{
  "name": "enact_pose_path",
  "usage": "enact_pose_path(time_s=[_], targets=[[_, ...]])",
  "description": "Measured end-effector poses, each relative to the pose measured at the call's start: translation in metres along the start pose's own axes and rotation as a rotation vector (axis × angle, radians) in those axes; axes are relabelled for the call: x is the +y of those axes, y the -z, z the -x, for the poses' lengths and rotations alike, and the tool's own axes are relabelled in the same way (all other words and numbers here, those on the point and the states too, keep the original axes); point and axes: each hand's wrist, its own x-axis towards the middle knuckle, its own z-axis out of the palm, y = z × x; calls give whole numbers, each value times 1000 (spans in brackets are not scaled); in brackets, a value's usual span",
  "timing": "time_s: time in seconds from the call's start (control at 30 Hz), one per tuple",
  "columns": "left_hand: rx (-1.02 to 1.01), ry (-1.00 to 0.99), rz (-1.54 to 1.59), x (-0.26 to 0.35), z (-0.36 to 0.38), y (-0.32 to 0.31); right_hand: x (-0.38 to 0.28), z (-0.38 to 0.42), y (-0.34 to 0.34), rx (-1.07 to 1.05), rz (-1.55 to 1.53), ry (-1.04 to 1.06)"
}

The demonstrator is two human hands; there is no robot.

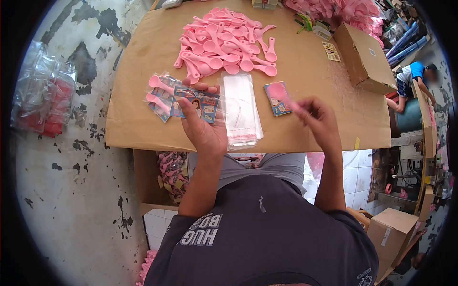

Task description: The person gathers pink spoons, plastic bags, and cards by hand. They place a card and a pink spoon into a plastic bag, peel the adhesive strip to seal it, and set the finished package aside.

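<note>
My left hand [205, 121] is closed round a printed card [194, 106] in clear plastic, thumb on top, above other packed cards with pink spoons [161, 85]. Between my hands lies a stack of clear plastic bags [241, 109] with a reddish strip near the bottom. On its right is a small pile of blue printed cards [281, 110]. Over that pile my right hand [317, 117] pinches a pink spoon [278, 91] by its handle, the spoon's bowl above the top card. A large heap of pink spoons [224, 40] covers the table's far middle.
The brown-covered table [143, 52] has a cardboard box [365, 57] at its right edge and more pink items [334, 8] at the far right. Bagged goods [45, 90] hang on the left wall. Another person [415, 78] bends at the far right.
</note>
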Motion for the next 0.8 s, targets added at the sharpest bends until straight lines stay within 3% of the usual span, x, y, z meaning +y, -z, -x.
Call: enact_pose_path(time_s=[0.07, 0.2, 0.37, 0.5, 0.6, 0.8], targets=[[-6, -17, 3, 0, -1, 0, -14, 14, -6, -337, -206, -173], [-24, 43, -34, -5, 4, -1, -31, 27, -26, -449, -336, -223], [-53, 107, -158, -13, 20, -16, -32, 28, -43, -440, -405, -167], [-10, 205, -79, -15, 16, -12, -27, 29, -42, -345, -470, -165], [-39, 174, -44, -15, 9, -10, -22, 27, -35, -162, -473, -93], [-57, 178, -62, -18, 8, -17, -17, 31, -29, -161, -435, -92]])
